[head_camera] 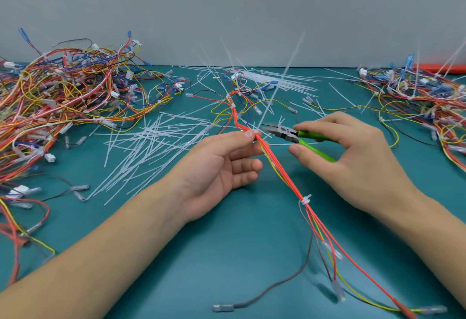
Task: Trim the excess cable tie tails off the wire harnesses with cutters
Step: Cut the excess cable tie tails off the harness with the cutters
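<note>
Cutters gripped by right hand, blades parted mid-frame, could nick wires of harness pinched by left hand.

The rear of the green cutter handles was hidden inside the right hand, and whether the blades touched the upright tie tail could not be determined. The harness pile at the table's left edge and the pile at its right edge were cut off by the frame. An orange-red object at the far right corner was blurred beyond identification.
</note>
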`<state>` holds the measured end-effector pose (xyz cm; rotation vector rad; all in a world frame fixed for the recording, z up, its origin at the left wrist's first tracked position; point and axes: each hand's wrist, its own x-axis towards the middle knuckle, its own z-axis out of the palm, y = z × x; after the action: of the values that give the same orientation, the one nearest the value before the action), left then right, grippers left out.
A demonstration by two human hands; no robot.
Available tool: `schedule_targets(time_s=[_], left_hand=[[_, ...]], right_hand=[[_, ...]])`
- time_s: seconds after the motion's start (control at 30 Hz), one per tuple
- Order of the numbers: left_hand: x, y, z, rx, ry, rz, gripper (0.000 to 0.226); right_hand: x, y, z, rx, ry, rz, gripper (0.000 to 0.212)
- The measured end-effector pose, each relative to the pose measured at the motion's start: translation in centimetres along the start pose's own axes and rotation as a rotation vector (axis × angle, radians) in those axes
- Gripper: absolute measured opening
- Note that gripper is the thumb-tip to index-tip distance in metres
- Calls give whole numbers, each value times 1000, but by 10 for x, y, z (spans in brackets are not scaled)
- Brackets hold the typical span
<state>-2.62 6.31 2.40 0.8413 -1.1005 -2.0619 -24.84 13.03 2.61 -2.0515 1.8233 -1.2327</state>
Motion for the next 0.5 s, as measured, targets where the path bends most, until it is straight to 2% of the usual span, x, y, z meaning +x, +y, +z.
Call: schedule_targets(time_s=[0.1, 0.23, 0.4, 0.5], left_hand=[[-1, 0, 1, -6, 4, 6, 13], [-2, 1, 3, -25, 27, 11, 11], [-1, 1, 3, -43, 37, 18, 10], [-2, 3, 2, -55, 24, 15, 10]], right_hand=[[1, 2, -1, 27, -24, 64, 25], [2, 2, -1, 106, -44, 163, 9], [1, -3, -5, 247, -150, 232, 31], [4, -6, -10, 359, -175, 313, 35]])
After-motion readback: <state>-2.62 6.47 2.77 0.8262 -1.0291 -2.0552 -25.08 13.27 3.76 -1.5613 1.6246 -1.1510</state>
